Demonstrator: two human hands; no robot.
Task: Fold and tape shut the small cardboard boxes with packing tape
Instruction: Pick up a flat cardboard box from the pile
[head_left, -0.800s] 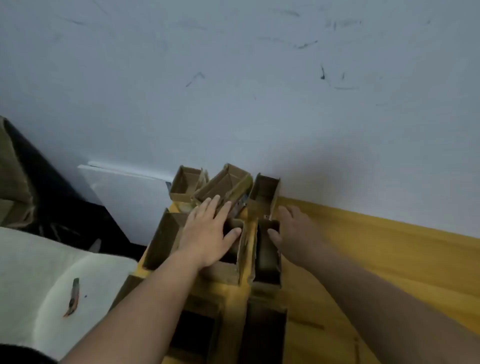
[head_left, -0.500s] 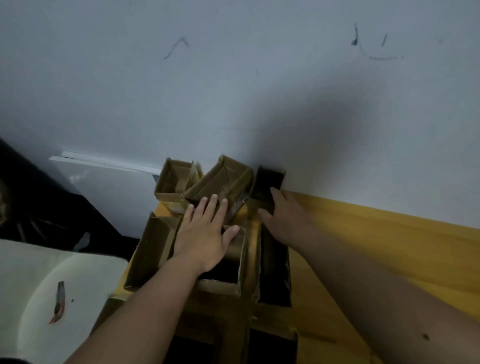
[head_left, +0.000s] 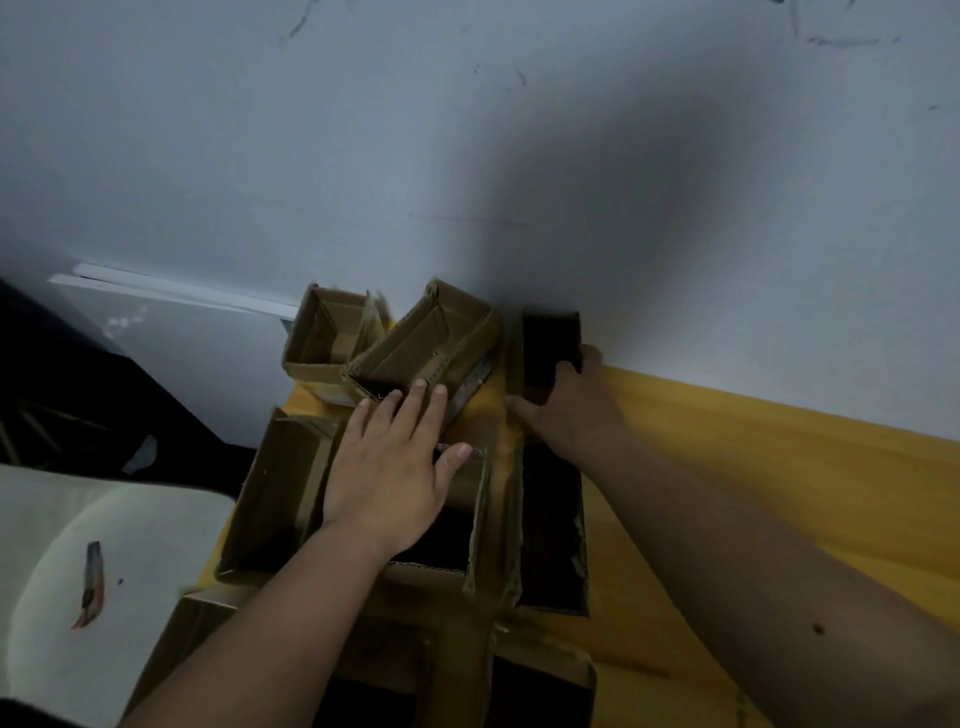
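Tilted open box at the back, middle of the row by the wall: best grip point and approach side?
Judging from the head view, pinch the raised far rim of the tilted box, coming from above. Its mouth faces up and toward the camera, so that wall stands free. The left hand lies flat with fingertips at its near edge, another open box crowds its left side, and the right hand works to its right.

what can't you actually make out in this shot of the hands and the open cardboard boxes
- Head view: inside of the dark cardboard box by the wall is lost in shadow, and the right hand covers its near edge.
- Contents of the open box under the left hand are hidden by that hand.
- The nearest boxes are cut off by the bottom edge.
- No packing tape roll shows.
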